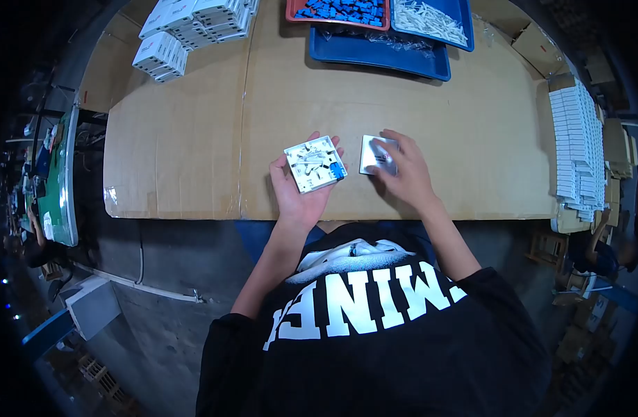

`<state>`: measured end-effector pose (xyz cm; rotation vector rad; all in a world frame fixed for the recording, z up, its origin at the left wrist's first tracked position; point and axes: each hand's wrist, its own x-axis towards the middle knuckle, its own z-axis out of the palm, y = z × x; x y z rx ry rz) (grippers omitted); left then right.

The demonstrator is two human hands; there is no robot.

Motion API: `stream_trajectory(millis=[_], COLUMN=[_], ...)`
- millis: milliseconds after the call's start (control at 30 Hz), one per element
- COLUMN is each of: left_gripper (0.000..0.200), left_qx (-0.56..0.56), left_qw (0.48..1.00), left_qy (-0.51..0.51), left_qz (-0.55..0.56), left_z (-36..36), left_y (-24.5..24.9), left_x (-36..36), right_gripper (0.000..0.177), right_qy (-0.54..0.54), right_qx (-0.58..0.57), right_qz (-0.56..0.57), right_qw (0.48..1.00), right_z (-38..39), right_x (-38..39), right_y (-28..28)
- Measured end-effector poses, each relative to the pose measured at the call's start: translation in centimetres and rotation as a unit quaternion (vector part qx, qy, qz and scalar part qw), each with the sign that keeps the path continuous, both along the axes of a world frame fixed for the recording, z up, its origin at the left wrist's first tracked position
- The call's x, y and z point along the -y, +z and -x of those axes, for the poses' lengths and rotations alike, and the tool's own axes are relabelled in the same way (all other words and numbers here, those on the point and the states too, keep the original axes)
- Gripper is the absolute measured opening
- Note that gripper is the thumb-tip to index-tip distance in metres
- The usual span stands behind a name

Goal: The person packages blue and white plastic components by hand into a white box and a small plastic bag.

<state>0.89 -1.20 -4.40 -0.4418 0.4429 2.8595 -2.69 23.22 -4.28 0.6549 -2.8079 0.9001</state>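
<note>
My left hand (296,191) holds a shallow white square plastic housing (306,177) from below, with its inner side facing up. Inside it are molded ribs, small white parts and a blue terminal block (337,171) at the right edge. To the right, my right hand (407,172) has its thumb and fingers on a white square cover (367,154) with a dark mark on its face. The fingers are slightly blurred and hide much of this cover. It is at or just above the cardboard tabletop (402,201).
At the back stand a red tray (298,19) of blue pieces, a blue tray (465,43) of white sticks and another blue tray (374,61) holding clear plastic. White boxed units (162,55) are stacked back left, white pieces (576,139) at far right. People sit at both sides.
</note>
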Motion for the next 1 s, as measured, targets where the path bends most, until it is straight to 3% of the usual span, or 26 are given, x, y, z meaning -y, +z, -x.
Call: stream_trajectory(millis=[233, 300, 333, 367, 400, 433, 500, 567, 600, 633, 733, 767, 833, 900, 1000], left_gripper=[0.071, 0.070, 0.069, 0.067, 0.067, 0.067, 0.066, 0.065, 0.065, 0.065, 0.064, 0.064, 0.065, 0.066, 0.067], left_qx=[0.031, 0.036, 0.041, 0.048, 0.050, 0.056, 0.059, 0.096, 0.096, 0.104, 0.108, 0.104, 0.101, 0.098, 0.123], left_qw=[0.998, 0.996, 0.995, 0.993, 0.993, 0.990, 0.984, 0.982, 0.982, 0.982, 0.983, 0.983, 0.983, 0.983, 0.981], left_qy=[-0.044, -0.048, -0.056, -0.063, -0.066, -0.077, -0.098, -0.102, -0.106, -0.110, -0.116, -0.123, -0.133, -0.145, -0.137], left_qz=[-0.042, -0.062, -0.072, -0.083, -0.084, -0.108, -0.134, -0.125, -0.126, -0.111, -0.090, -0.088, -0.070, -0.054, -0.058], left_z=[-0.1, 0.1, 0.0, 0.0, -0.1, -0.2, 0.1, 0.1, 0.2, 0.3, 0.1, 0.2, 0.2, 0.2, 0.1], left_y=[0.6, 1.1, 1.6, 1.9, 1.8, 1.8, 1.8, 2.2, 2.6, 3.1, 3.6, 3.7, 3.8, 4.1, 4.3], left_x=[0.0, 0.0, -0.1, -0.3, -0.3, -0.4, -0.9, -1.5, -1.9, -2.1, -2.5, -2.6, -3.0, -3.3, -3.8], right_gripper=[0.057, 0.053, 0.052, 0.052, 0.055, 0.058, 0.065, 0.067, 0.068, 0.068, 0.068, 0.068, 0.074, 0.074, 0.071], right_qy=[0.056, 0.011, -0.009, -0.009, -0.026, -0.042, -0.053, 0.012, 0.004, 0.003, 0.017, 0.015, -0.023, -0.020, 0.034], right_qx=[0.006, 0.138, 0.212, 0.212, 0.296, 0.354, 0.349, 0.412, 0.425, 0.423, 0.417, 0.418, 0.375, 0.363, 0.377], right_qz=[-0.096, 0.138, 0.337, 0.337, 0.550, 0.726, 0.722, 0.764, 0.761, 0.762, 0.703, 0.704, 0.566, 0.546, 0.413], right_qw=[0.994, 0.981, 0.917, 0.917, 0.781, 0.589, 0.596, 0.496, 0.490, 0.491, 0.576, 0.574, 0.734, 0.754, 0.829], right_z=[-0.2, 0.5, 0.9, 1.4, 2.0, 2.5, 3.6, 3.9, 3.8, 3.8, 3.6, 3.5, 3.2, 3.1, 2.4], right_x=[-0.7, -0.5, 0.1, 0.1, 0.2, 0.1, 0.7, 1.3, 1.7, 1.9, 2.8, 3.2, 3.9, 3.9, 3.7], right_y=[-0.1, 0.5, 0.8, 1.4, 3.2, 4.8, 6.1, 6.6, 6.9, 6.9, 6.2, 6.0, 5.5, 4.1, 4.1])
